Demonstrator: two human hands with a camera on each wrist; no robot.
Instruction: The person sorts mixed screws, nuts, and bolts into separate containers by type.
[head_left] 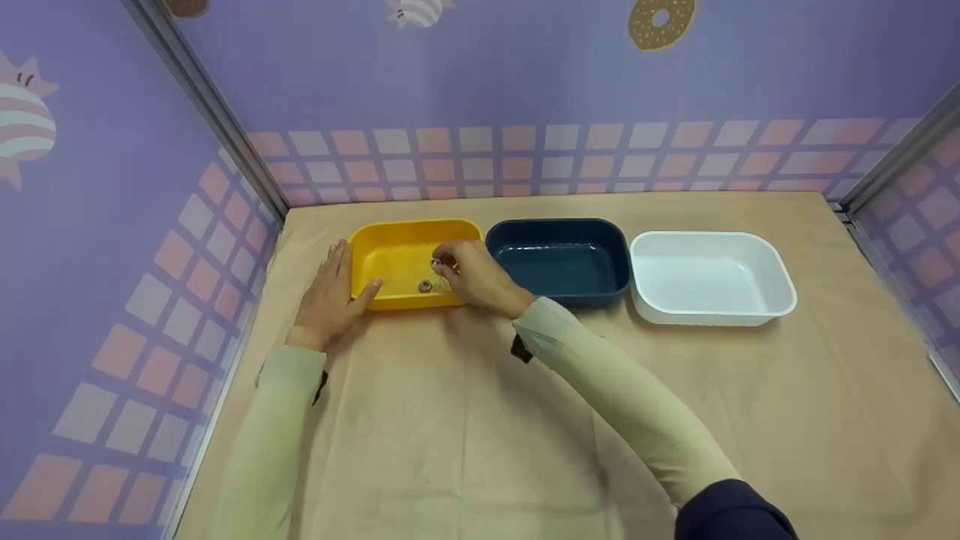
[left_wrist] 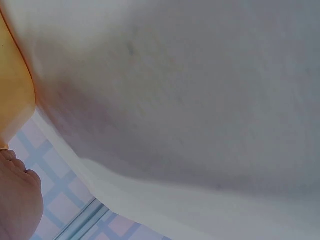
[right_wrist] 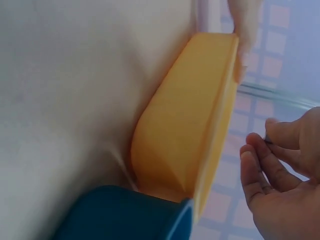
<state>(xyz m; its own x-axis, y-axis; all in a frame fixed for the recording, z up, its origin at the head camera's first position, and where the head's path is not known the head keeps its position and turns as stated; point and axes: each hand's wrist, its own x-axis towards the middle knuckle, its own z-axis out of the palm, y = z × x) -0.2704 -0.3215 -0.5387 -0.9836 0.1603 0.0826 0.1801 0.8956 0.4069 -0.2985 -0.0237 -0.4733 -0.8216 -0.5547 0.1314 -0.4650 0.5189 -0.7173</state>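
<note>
My right hand (head_left: 484,279) is over the right part of a yellow plastic container (head_left: 390,301), pinching a small metal nut (head_left: 436,263) between thumb and fingertips. In the right wrist view only a dark sliver of that nut (right_wrist: 268,141) shows between the fingers. Below it, another metal nut (head_left: 425,286) lies on the container's floor near the front wall. My left hand (head_left: 328,296) rests against the container's left end, fingers straight along the outside and the thumb over the front rim.
A dark blue container (head_left: 559,300) stands right beside the yellow one, and a white container (head_left: 712,318) follows to its right. All sit on a beige cloth (head_left: 450,420) on the table. Patterned purple wall panels (head_left: 525,82) enclose the back and sides.
</note>
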